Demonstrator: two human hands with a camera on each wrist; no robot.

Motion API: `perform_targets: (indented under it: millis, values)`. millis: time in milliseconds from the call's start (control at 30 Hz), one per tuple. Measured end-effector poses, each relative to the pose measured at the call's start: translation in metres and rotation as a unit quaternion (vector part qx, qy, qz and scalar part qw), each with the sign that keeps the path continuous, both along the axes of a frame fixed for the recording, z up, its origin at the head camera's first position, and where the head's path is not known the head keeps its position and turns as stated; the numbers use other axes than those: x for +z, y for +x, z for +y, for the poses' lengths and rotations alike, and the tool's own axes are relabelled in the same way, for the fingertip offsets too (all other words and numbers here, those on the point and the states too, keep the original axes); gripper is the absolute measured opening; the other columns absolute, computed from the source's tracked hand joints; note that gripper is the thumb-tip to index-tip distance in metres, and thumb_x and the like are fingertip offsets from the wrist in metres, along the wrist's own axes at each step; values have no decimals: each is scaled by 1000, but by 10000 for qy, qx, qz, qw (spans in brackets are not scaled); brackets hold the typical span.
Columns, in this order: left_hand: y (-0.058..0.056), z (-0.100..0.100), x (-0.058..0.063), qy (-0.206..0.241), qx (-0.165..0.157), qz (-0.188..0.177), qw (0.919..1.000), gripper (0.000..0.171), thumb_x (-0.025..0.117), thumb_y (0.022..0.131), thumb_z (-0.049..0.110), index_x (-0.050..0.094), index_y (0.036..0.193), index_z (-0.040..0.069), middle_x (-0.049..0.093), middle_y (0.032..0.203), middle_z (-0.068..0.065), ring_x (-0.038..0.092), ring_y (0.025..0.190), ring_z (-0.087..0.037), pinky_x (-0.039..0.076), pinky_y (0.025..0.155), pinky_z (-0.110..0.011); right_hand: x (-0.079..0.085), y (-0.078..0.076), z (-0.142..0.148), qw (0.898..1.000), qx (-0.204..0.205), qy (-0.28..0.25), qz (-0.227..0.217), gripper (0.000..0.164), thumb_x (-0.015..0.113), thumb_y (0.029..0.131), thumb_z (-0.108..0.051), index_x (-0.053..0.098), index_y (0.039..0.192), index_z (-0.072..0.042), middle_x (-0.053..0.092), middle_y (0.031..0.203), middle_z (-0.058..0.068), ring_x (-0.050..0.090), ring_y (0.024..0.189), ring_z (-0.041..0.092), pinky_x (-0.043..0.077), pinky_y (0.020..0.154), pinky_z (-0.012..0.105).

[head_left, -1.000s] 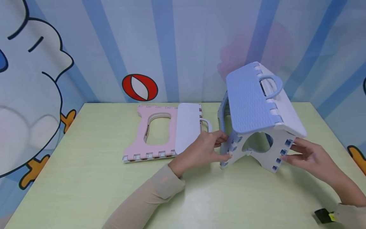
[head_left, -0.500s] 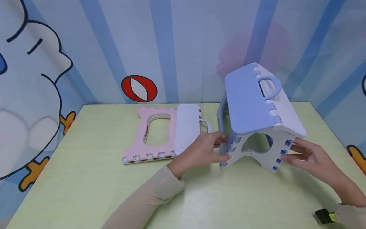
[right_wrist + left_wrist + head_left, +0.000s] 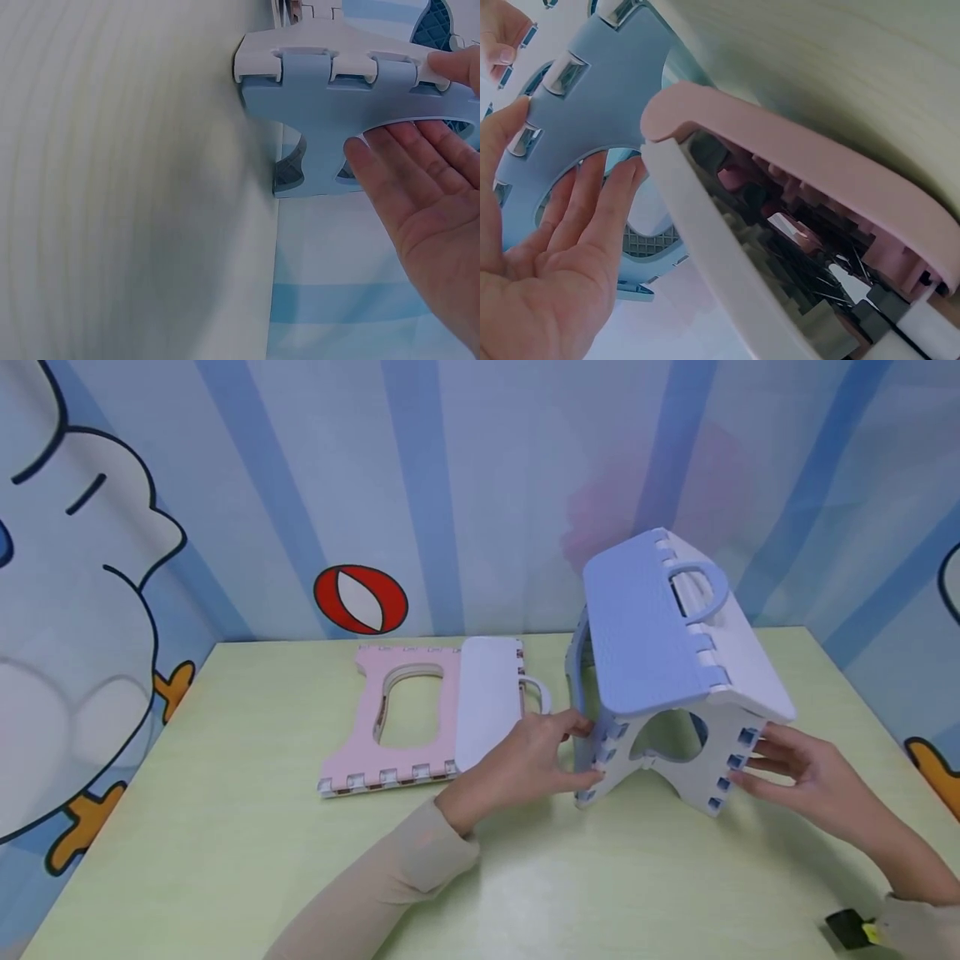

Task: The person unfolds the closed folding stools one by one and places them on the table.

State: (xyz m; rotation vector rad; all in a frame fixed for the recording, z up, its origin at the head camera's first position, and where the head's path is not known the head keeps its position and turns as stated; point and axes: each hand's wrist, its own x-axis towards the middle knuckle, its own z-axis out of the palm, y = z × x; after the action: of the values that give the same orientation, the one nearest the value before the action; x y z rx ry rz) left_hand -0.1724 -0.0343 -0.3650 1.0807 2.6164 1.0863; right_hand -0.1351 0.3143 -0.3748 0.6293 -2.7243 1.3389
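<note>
A blue and white folding stool [image 3: 648,627] stands half unfolded on the right of the table, its two top halves peaked like a roof and a loop handle on the ridge. My left hand [image 3: 525,756] grips its left front edge; in the left wrist view the fingers reach into the oval opening of the blue leg panel [image 3: 604,97], thumb on the hinged edge. On the opposite side my right hand [image 3: 813,781] holds the right edge. The right wrist view has that thumb at the hinge teeth and the fingertips at the panel's opening.
A pink and white folding stool [image 3: 356,752] lies folded flat to the left, its handle near my left wrist. By my right sleeve sits a small black object [image 3: 849,929] with a yellow bit. A cartoon-printed backdrop [image 3: 495,493] rises behind the table [image 3: 225,827].
The head view has shifted a little, so the scene sits slightly lower and further left. Both hands keep their grip on the blue and white folding stool, with its shape unchanged.
</note>
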Motion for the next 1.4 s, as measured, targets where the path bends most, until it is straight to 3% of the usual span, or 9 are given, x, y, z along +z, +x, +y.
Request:
perform_targets:
  millis: [200,400,500,633,733,933,1200,1333,1400]
  values:
    - [1,-2,-1,28,-92,256,9996,50,76,90,33,60,129,5,67,124,-5,62,115,-15,48,94,-22,5,1,-2,9992,-184,368,5,60,78,85,-2,53,139,2,57,120,-26,56,103,-11,52,79,15]
    - [1,-6,4,-417,52,411,9983,63,73,91,42,56,138,4,60,135,-5,54,127,-16,43,104,-25,11,0,1,9958,-248,878,119,65,85,79,-7,56,136,1,64,124,13,52,104,-14,49,80,11]
    - [1,-11,8,-513,110,488,9974,59,71,94,38,55,139,4,59,137,-6,52,129,-17,41,106,-27,14,-2,5,9939,-216,1085,22,66,85,79,-8,54,136,4,62,125,26,65,107,10,51,80,13]
    - [0,-16,12,-448,183,790,9957,42,62,101,27,57,136,5,61,135,-6,53,128,-20,42,107,-30,19,-5,11,9906,-165,1318,-326,62,78,87,-10,50,138,10,56,129,33,58,111,53,58,81,39]
    - [-1,-19,14,-350,302,1011,9938,35,56,104,23,59,134,6,63,132,-5,55,126,-20,44,104,-32,21,-8,15,9888,-148,1403,-486,56,70,94,-11,47,139,13,54,131,36,56,112,57,56,80,52]
    - [-4,-24,15,-141,690,1212,9901,35,54,105,26,60,134,7,64,131,-3,57,123,-18,48,100,-33,28,-12,22,9881,-242,1428,-522,50,61,101,-10,44,142,11,50,134,37,55,114,54,60,73,37]
    - [-7,-26,23,147,1278,1391,9819,41,51,105,31,58,138,7,63,133,-6,58,121,-22,51,96,-37,45,-17,29,9830,-717,1686,-142,43,56,103,-14,50,138,10,53,131,35,54,111,56,59,73,41]
    - [-9,-25,28,243,1407,1481,9786,46,50,106,33,53,144,7,59,137,-9,55,125,-24,49,98,-40,56,-20,27,9811,-973,1667,104,48,52,105,-19,44,147,3,44,141,35,48,115,61,47,82,67]
    - [-10,-25,29,268,1410,1504,9781,49,49,106,34,49,147,7,56,141,-9,52,128,-24,47,102,-40,61,-21,24,9818,-1099,1545,143,52,50,107,-22,37,154,-4,36,150,32,42,121,62,39,88,73]
